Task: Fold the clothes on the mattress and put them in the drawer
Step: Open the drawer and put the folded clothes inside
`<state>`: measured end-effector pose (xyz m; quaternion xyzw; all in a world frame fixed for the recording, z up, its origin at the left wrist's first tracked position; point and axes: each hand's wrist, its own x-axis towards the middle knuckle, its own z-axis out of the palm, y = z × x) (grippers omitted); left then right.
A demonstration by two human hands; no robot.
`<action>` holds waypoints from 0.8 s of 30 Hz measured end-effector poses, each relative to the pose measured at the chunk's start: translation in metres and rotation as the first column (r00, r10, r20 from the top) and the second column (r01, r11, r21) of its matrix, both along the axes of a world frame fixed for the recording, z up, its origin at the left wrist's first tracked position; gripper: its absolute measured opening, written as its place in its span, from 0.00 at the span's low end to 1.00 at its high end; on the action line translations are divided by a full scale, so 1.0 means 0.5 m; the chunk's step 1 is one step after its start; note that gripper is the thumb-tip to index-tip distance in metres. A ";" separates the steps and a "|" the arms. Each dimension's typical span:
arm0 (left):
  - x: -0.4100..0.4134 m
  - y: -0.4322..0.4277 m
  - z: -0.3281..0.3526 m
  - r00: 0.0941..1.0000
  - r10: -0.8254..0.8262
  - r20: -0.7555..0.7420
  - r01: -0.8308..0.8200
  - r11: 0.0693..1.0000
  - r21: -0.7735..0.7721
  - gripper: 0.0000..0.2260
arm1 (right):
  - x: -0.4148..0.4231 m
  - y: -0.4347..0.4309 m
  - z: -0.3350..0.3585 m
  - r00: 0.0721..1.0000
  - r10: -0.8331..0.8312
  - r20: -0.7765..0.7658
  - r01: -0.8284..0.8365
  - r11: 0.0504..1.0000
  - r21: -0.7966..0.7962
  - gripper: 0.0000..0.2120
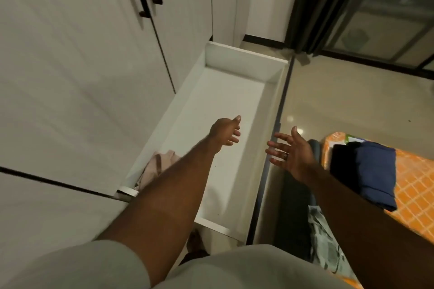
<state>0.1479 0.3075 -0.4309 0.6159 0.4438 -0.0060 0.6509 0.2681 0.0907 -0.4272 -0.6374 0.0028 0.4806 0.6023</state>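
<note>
Head view looks down on a white drawer [225, 91] pulled out from the wardrobe [82, 77]. Its long axis runs from the lower centre of the frame up toward the upper centre, leaning slightly right. A pale pink-beige garment [155, 164] lies crumpled in the drawer's lower left corner, partly hidden by the left forearm.

The left hand [226, 131] hovers over the middle of the drawer, fingers loose and spread, holding nothing. The right hand [291, 150], with a ring [285, 156] on one finger, is also spread and holds nothing, just right of the drawer's front edge.

At the right edge of the frame, an orange patterned mattress [413, 185] carries a folded navy garment [373, 171], its long side running up and down the frame, with a black garment [342, 159] touching its left side.
</note>
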 end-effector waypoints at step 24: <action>0.245 -0.630 -0.170 0.833 -0.529 -0.163 0.507 0.847 -0.161 0.17 | 0.084 -0.658 -0.211 0.858 -0.484 -0.173 0.447 0.868 -0.215 0.34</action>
